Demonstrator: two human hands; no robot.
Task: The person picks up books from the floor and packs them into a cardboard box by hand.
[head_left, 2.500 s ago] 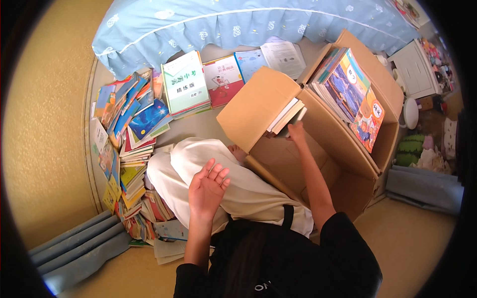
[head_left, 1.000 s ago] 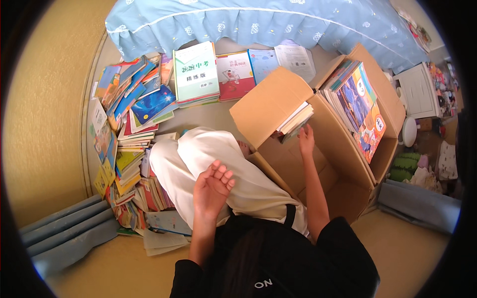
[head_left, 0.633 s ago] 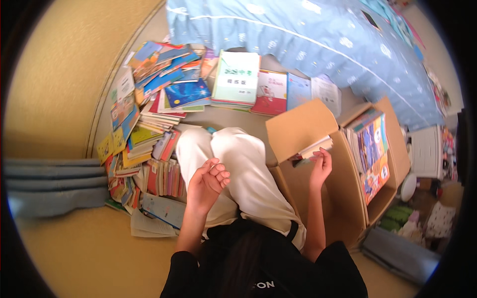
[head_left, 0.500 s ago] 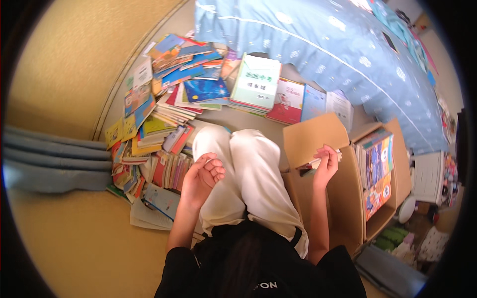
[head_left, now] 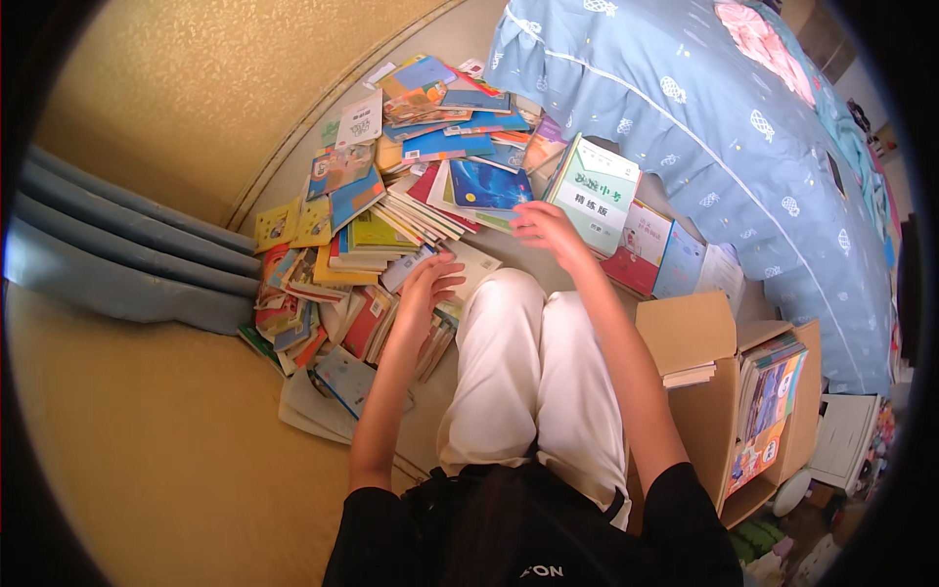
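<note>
Both my hands are raised in front of my knees, holding nothing. My left hand (head_left: 428, 286) is bent at the wrist, fingers loosely apart, above the near edge of a book pile. My right hand (head_left: 548, 231) reaches left with fingers stretched, beside a dark blue book (head_left: 489, 186) and a neat stack of books with a white and green cover (head_left: 593, 201). Left of my legs spreads the loose heap, with blue books (head_left: 448, 145), yellow books (head_left: 278, 225) and a row of spines partly hidden by my left arm.
At my right stands an open cardboard box (head_left: 699, 416) with books inside. A red and white book (head_left: 638, 245) and a light blue book (head_left: 679, 262) lie beyond it. A bed with a blue cover (head_left: 675, 127) bounds the far right; a blue-grey curtain (head_left: 137, 245) hangs left.
My right hand has moved from beside the cardboard box across to the left, over toward the book pile. My left hand has turned forward over the pile's edge. The view has swung left.
</note>
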